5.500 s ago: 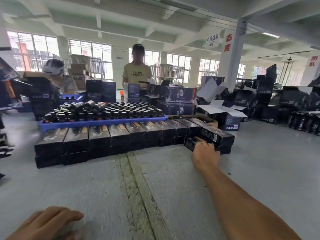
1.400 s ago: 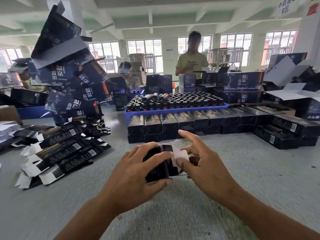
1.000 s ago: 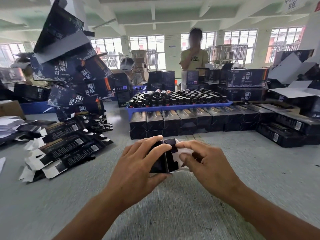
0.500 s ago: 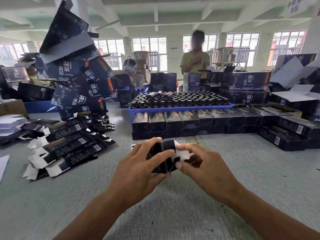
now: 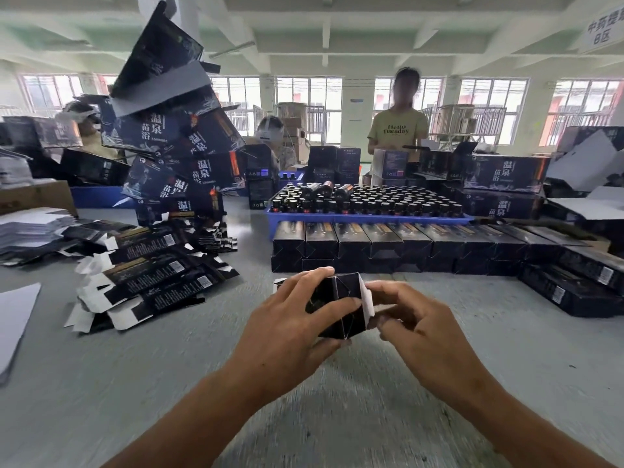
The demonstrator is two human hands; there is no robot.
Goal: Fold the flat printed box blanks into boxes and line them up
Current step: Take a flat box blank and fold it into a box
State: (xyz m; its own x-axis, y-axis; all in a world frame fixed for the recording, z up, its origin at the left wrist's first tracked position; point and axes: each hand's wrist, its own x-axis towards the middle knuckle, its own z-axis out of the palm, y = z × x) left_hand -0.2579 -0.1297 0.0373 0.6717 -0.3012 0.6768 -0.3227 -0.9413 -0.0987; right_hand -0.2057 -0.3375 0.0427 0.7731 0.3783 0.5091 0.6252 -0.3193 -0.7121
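Note:
I hold a small black printed box [image 5: 341, 307] end-on above the grey floor. My left hand [image 5: 287, 332] grips its left side, thumb across the near end. My right hand [image 5: 422, 329] has curled fingers at the white end flap on the box's right side. A pile of flat black box blanks [image 5: 148, 275] with white tabs lies to the left. A row of folded black boxes [image 5: 388, 244] stands ahead, in two layers, running on to the right with more boxes [image 5: 574, 282].
A blue tray of dark bottles [image 5: 368, 217] sits behind the row. A leaning stack of large printed cartons [image 5: 175, 143] rises at the left. A person in a yellow shirt [image 5: 396, 130] stands beyond, others sit at the left. White sheets [image 5: 17, 312] lie far left.
The white end flap has folded in closer to the box end. Both hands stayed on the box and shifted a little. Earlier my right hand was setting a box at the row's right end.

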